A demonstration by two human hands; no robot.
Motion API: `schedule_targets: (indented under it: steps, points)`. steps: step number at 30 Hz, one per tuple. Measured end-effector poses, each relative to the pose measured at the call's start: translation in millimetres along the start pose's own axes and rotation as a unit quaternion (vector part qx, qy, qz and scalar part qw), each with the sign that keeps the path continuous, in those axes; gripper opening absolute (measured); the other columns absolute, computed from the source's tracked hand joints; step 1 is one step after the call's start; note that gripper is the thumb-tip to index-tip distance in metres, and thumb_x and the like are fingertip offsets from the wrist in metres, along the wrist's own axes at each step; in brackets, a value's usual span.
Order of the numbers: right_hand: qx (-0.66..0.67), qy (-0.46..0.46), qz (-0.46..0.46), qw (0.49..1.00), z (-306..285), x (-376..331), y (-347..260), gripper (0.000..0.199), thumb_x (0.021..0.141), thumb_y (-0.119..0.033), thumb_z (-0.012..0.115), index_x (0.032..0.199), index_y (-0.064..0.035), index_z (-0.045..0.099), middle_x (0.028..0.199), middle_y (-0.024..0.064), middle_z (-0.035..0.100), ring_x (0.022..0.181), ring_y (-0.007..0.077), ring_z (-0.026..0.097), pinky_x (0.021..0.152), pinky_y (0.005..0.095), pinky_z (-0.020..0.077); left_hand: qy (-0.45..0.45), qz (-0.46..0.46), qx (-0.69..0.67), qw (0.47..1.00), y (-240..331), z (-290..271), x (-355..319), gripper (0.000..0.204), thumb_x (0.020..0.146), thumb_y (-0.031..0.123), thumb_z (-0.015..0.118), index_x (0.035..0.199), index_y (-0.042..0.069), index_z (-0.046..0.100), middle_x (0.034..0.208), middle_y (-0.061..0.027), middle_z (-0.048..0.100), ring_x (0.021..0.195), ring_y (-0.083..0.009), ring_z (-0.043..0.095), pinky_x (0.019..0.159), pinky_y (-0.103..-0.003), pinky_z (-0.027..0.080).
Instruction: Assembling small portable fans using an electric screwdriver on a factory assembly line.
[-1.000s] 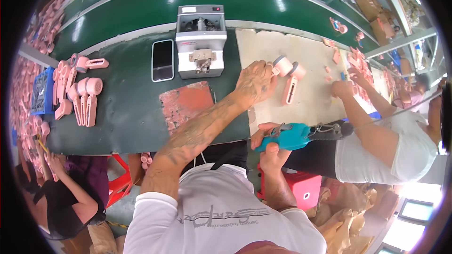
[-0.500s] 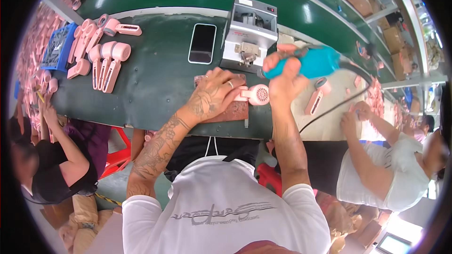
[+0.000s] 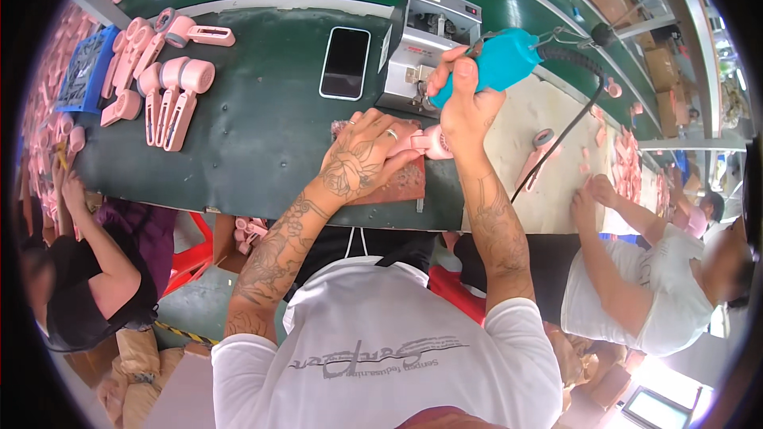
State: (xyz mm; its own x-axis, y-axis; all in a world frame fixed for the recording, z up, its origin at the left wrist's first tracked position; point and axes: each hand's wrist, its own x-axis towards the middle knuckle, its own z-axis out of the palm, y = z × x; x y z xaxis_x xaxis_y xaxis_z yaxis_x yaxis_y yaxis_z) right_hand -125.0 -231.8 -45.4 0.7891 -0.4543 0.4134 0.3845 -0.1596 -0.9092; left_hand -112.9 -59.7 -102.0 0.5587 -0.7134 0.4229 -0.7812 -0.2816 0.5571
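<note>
My left hand (image 3: 364, 147) presses a pink handheld fan (image 3: 436, 144) down on a reddish-brown block (image 3: 405, 185). Its fingers lie over the fan's handle and hide most of it; only the round head sticks out to the right, partly behind my right wrist. Above and to the right, my right hand (image 3: 470, 99) is wrapped around a teal electric screwdriver (image 3: 502, 63). The tool's tip is near the front of a grey metal screw feeder (image 3: 433, 41); whether it touches a screw there is too small to tell.
A phone (image 3: 345, 63) lies left of the feeder. Several pink fans (image 3: 176, 99) and a blue crate (image 3: 86, 71) stand at the left. Another fan (image 3: 537, 155) lies on pale sheeting at the right, under the screwdriver's black cable (image 3: 584, 123). Co-workers sit on both sides.
My right hand has carried the screwdriver up and slightly left, toward the screw feeder. The fan's head is now partly covered by my right wrist; my left hand stays on the fan.
</note>
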Motion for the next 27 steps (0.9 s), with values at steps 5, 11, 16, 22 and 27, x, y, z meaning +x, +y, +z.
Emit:
schedule_targets:
  steps: [5,11,16,22,27]
  points:
    - [0.054,0.035,0.021,0.998,-11.6,-23.7,-10.4,0.032,0.102,-0.028,0.066,0.106,0.0031,0.061,0.074,0.0031,0.061,0.064,0.0102,0.058,0.058,0.0255,0.0457,-0.012,0.003,0.001,1.0,-0.1,3.0,1.9,0.042,0.092,0.036,0.07,0.126,0.011,0.07,0.107,-0.0098,0.064,0.106,-0.0288,0.059,0.094,-0.045,0.046]
    - [0.046,0.009,0.049,0.998,-11.7,-32.0,-8.6,0.035,0.101,-0.028,0.068,0.11,0.0046,0.06,0.074,0.005,0.06,0.064,0.0123,0.058,0.057,0.0258,0.0459,-0.007,0.001,0.007,1.0,-1.8,3.1,-0.9,0.043,0.093,0.038,0.068,0.127,0.012,0.07,0.107,-0.0098,0.064,0.105,-0.0286,0.058,0.095,-0.045,0.046]
    - [0.076,0.013,0.044,0.996,-11.6,-32.5,-8.1,0.033,0.101,-0.027,0.068,0.109,0.0038,0.06,0.074,0.0048,0.06,0.065,0.0133,0.059,0.058,0.0272,0.0476,-0.021,-0.004,-0.001,1.0,-2.1,4.2,-0.5,0.043,0.093,0.038,0.068,0.127,0.012,0.07,0.106,-0.0098,0.064,0.106,-0.0288,0.058,0.096,-0.045,0.046]
    - [0.035,-0.008,0.04,0.999,-11.7,-33.7,9.4,0.039,0.104,-0.036,0.063,0.1,0.0017,0.055,0.073,0.0077,0.055,0.064,0.0174,0.053,0.061,0.0343,0.0495,-0.032,-0.016,0.009,0.999,-1.0,4.6,-0.6,0.043,0.094,0.04,0.067,0.125,0.011,0.07,0.108,-0.0106,0.064,0.107,-0.0297,0.058,0.096,-0.045,0.047]
    - [0.024,-0.009,0.025,0.999,-14.0,-32.5,12.0,0.038,0.105,-0.036,0.061,0.097,0.0011,0.054,0.072,0.0076,0.054,0.062,0.0175,0.052,0.059,0.034,0.0485,-0.02,-0.011,0.033,0.999,1.6,4.8,2.5,0.042,0.094,0.04,0.067,0.122,0.009,0.071,0.11,-0.0113,0.064,0.108,-0.0301,0.058,0.096,-0.045,0.047]
